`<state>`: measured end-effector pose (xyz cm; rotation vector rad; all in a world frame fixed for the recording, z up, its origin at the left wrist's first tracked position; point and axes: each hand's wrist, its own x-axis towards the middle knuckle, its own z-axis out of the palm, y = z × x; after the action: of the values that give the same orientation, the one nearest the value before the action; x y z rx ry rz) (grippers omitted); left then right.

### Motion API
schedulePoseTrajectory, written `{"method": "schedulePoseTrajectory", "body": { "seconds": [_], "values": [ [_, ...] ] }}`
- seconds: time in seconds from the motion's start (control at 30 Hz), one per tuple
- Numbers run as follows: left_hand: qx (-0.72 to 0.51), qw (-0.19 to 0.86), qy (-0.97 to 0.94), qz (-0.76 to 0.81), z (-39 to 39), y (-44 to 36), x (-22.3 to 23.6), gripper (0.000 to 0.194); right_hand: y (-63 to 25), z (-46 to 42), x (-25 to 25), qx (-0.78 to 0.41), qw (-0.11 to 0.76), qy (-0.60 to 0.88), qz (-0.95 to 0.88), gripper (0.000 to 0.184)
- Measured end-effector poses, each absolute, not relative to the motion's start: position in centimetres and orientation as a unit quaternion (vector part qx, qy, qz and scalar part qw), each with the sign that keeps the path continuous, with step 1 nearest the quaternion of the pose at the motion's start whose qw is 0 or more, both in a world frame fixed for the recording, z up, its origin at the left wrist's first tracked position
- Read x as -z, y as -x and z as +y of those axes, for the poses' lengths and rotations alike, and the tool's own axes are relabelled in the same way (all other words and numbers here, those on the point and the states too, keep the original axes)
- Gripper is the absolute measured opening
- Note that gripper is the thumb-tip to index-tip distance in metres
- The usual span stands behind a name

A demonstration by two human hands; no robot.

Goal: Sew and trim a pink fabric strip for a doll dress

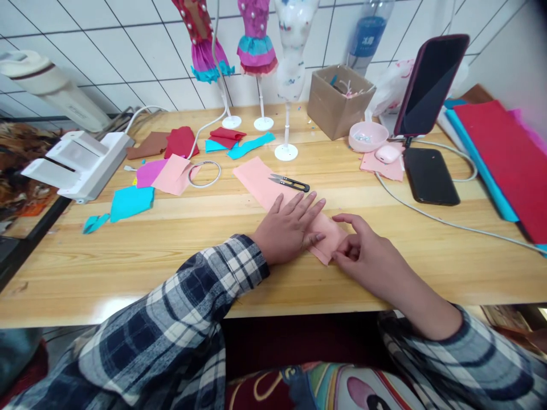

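Note:
A long pink strip [256, 179] of paper or cloth lies slantwise on the table. My left hand [288, 228] rests flat on its middle with the fingers stretched out, hiding part of it. At the strip's near right end is my right hand [363, 250], fingers curled and thumb at the edge, apparently pinching it; the exact contact is partly hidden. Black-handled thread snips [293, 183] lie on and beside the strip, just beyond my left fingertips.
Coloured scraps [132, 204] and a metal ring [204, 174] lie left. Behind stand a bare white dress form [294, 51] and two dressed ones. A cardboard box [339, 102], pink bowl [368, 136], upright phone [431, 85], black flat device [431, 176] and red sheets [504, 154] are right.

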<state>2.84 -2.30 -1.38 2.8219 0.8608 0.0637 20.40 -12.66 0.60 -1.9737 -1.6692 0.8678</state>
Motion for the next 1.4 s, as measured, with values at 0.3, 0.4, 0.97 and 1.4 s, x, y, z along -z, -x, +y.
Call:
{"method": "schedulePoseTrajectory", "body": {
  "seconds": [0.3, 0.4, 0.97, 1.4],
  "values": [
    [-0.055, 0.119, -0.942, 0.309, -2.5, -2.8, 1.2, 0.069, -19.9, -13.8, -1.5, -0.564, 0.366, 0.654, -0.346, 0.077],
    [-0.063, 0.14, -0.94, 0.305, -2.5, -2.9, 1.5, 0.067, -19.6, -14.1, -1.6, -0.559, 0.372, 0.65, -0.355, 0.084],
    [-0.144, 0.211, -0.956, 0.144, -0.2, 0.6, -0.1, 0.038, -22.2, -10.1, -1.8, -0.069, 0.124, 0.414, -0.899, 0.021],
    [-0.321, 0.276, -0.855, 0.301, -1.4, -0.7, -0.5, 0.013, -21.0, -5.8, -3.7, -0.12, 0.326, 0.438, -0.829, 0.05]
  ]
}}
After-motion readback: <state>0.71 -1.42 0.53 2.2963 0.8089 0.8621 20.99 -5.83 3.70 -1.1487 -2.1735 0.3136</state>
